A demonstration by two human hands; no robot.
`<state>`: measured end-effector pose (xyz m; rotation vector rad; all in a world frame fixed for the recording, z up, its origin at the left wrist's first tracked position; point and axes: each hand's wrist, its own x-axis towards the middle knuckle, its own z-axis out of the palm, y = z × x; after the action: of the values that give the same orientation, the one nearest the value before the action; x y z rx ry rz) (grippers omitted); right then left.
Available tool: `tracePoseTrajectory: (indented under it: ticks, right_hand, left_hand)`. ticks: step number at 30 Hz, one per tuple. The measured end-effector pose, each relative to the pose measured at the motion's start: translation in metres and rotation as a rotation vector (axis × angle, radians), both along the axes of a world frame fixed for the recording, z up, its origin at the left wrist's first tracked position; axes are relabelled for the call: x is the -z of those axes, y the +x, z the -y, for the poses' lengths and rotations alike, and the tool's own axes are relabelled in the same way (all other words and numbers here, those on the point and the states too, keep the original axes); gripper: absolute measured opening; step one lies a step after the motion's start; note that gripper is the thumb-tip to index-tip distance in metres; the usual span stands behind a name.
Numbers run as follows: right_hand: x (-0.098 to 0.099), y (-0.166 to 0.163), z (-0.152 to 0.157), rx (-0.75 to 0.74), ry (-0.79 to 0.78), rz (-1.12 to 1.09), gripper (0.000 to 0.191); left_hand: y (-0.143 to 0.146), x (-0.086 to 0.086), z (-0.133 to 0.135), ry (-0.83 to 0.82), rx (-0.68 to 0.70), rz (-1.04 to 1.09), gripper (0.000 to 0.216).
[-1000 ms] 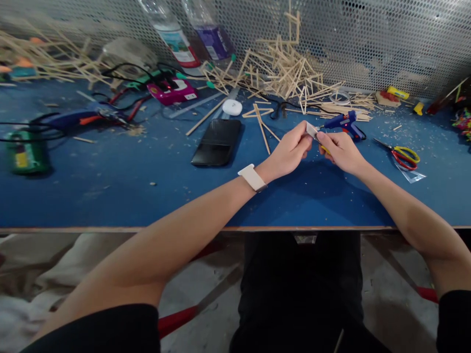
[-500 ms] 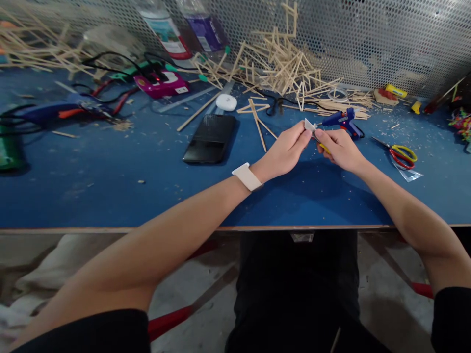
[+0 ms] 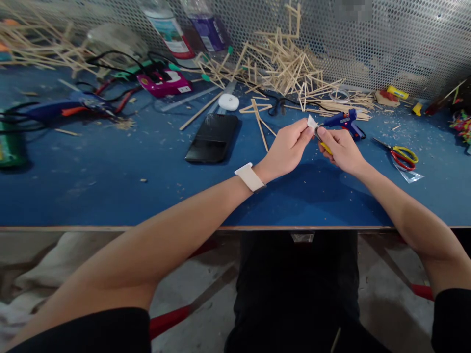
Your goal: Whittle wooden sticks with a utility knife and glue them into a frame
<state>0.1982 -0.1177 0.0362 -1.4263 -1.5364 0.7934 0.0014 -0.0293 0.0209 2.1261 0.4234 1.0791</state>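
Black phone [image 3: 212, 138], white case [image 3: 228, 102], blue glue gun [image 3: 344, 122], red-and-yellow scissors [image 3: 402, 155], heap of wooden sticks [image 3: 285, 66] on the blue table [image 3: 110, 176].

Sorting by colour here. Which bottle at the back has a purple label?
The right bottle, nearer the stick pile; the left bottle has a red-edged label.

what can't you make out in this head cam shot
- Head view: the yellow-handled tool is mostly covered by the right hand that grips it, so its kind cannot be told.
- Head view: the small white piece, pinched by the left hand, is too small to identify.
- Head view: the purple-labelled bottle is cut off by the top edge and its label is blurred.
- Head view: the green object is cut off by the left edge.
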Motion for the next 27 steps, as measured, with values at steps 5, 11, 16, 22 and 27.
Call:
tracePoseTrajectory:
  ticks: [5,11,16,22,27]
  right_hand:
    - [-0.002,-0.001,0.002,0.048,0.072,0.082,0.091]
    - [-0.005,0.001,0.004,0.052,0.109,0.147,0.091]
    - [-0.003,0.004,0.003,-0.029,0.108,0.148,0.095]
    - [0.005,0.006,-0.003,-0.064,0.052,0.002,0.093]
    - [0.007,0.002,-0.003,-0.073,-0.079,-0.156,0.085]
  left_hand:
    - [0.000,0.002,-0.002,-0.002,-0.036,-0.005,0.069]
    - [0.002,0.012,-0.004,-0.144,0.041,0.052,0.064]
    - [0.005,0.021,-0.008,-0.187,0.147,0.055,0.058]
    - [0.004,0.024,-0.011,-0.038,0.089,0.051,0.054]
    - [0.000,0.022,-0.010,0.039,0.064,0.036,0.053]
